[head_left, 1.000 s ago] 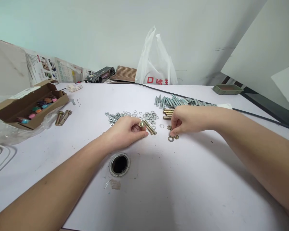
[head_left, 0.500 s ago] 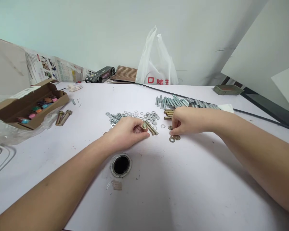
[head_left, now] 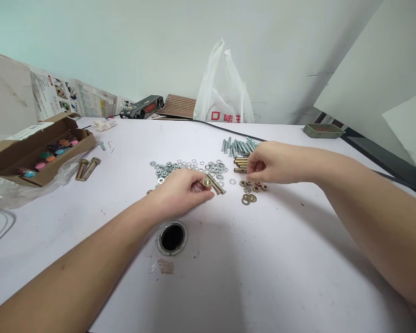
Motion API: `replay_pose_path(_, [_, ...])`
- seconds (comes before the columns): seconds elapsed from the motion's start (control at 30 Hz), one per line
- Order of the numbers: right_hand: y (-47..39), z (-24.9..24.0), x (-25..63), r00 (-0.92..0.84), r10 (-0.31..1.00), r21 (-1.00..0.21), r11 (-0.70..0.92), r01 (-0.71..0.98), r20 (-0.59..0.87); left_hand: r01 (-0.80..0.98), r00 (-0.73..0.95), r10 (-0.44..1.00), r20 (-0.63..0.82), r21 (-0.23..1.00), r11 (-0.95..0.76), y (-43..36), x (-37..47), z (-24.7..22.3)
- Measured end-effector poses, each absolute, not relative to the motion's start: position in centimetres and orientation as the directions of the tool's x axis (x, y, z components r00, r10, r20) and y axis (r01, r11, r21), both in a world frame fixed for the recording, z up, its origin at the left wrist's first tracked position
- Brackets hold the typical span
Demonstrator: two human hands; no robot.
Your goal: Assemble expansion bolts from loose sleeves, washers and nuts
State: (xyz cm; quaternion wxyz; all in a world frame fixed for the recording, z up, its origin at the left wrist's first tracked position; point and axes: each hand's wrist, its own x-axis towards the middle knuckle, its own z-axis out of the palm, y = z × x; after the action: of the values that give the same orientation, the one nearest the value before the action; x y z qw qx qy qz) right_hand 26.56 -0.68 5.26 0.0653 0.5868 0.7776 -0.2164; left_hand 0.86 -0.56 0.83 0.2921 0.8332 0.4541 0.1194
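In the head view, my left hand [head_left: 185, 188] is closed around a gold-coloured bolt [head_left: 207, 183], seen end-on between thumb and fingers; its length is hidden by the hand. Gold-coloured bolts [head_left: 216, 185] lie just right of those fingertips. My right hand [head_left: 261, 164] has thumb and fingers pinched together, low over some brass-coloured nuts [head_left: 256, 188]; anything in the pinch is hidden. Behind its fingers, gold-coloured sleeves [head_left: 240, 169] are partly covered. Several flat washers [head_left: 251, 198] lie closer to me. Silver nuts [head_left: 162, 171] and spring washers [head_left: 217, 167] are spread beyond my left hand.
Silver bolts [head_left: 241, 147] are heaped behind my right hand, near a black cable [head_left: 225, 128]. A cardboard box [head_left: 7, 159] of small coloured items stands left, beside two larger bolts [head_left: 88, 169]. The white table [head_left: 201, 277] has a round hole [head_left: 172, 237] in front.
My right hand has moved up and slightly away from the flat washers, uncovering the brass-coloured nuts. My left hand keeps its hold on the bolt. The view has shifted slightly.
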Motion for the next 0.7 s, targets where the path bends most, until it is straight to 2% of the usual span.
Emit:
replay_pose_path(0.17, [-0.4,3.8,25.9,-0.308,0.864,-0.264,0.213,0.941,-0.399,0.677,0.568,0.821,-0.057,0.599,-0.427,-0.6,1.0,0.9])
replay_pose_path(0.4, [-0.1,3.3,25.9,-0.341,0.832,-0.334,0.201,0.921,-0.437,0.674,0.560,0.827,-0.060,0.614,-0.411,-0.7,1.0,1.1])
replay_pose_path(0.57, [0.1,3.7,26.2,-0.348,0.856,-0.375,0.201,0.905,-0.382,0.658,0.570,0.820,-0.043,0.622,-0.424,-0.8,0.9,1.1])
replay_pose_path(0.63, [-0.4,4.4,25.7,-0.365,0.866,-0.426,0.203,0.882,-0.342,0.651,0.576,0.816,-0.043,0.628,-0.426,-0.8,0.9,1.0])
replay_pose_path(0.7, [-1.3,5.1,24.6,-0.414,0.878,-0.511,0.248,0.823,-0.241,0.647,0.580,0.813,-0.046,0.634,-0.425,-0.8,0.8,1.0])
